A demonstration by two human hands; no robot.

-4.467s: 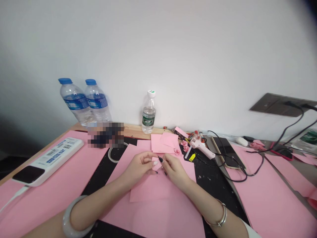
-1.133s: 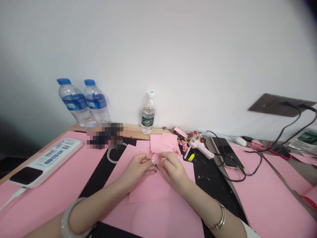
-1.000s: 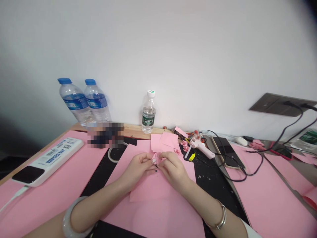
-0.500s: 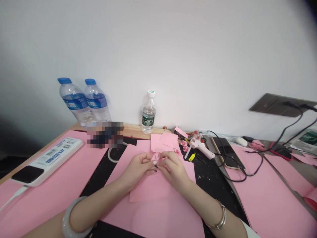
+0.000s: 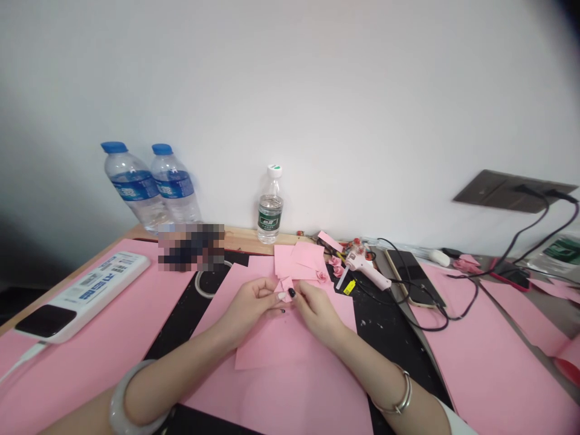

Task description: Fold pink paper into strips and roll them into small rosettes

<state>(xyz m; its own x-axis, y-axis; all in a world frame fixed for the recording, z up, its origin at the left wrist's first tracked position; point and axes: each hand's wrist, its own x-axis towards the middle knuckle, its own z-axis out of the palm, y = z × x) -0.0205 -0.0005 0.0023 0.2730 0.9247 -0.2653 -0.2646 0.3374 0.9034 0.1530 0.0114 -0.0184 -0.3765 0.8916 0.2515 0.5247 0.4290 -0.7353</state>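
1. Left hand (image 5: 251, 307) – fingers curled, pinching a small folded piece of pink paper (image 5: 285, 282) between thumb and fingers. Thumbnail pale.
2. Right hand (image 5: 321, 313) – fingers bent inward, black-nailed thumb pressed to the same piece from the right; its other fingertips are hidden.
3. Folded piece sits between both hands, above a smaller flat pink paper sheet (image 5: 267, 353), which lies on a large pink paper sheet (image 5: 317, 399). Under that, a black mat (image 5: 385, 329) on the table.
4. Just beyond the hands: overlapping pale-pink paper squares (image 5: 308, 255). Small pink paper roses (image 5: 336, 263) near their right edge.
5. Right of the roses, a pale-pink plastic glue gun (image 5: 369, 270), yellow label below its nozzle. Further right, a dark-screened phone with a gold rim (image 5: 414, 279), black cable across its lower end.
6. Far edge: clear plastic bottle with green label and white cap (image 5: 270, 208), upright. Left of it, two blue-capped clear plastic bottles (image 5: 136, 186), leaning.
7. Left side: long white plastic device with black end panel (image 5: 97, 287), resting on pink paper.
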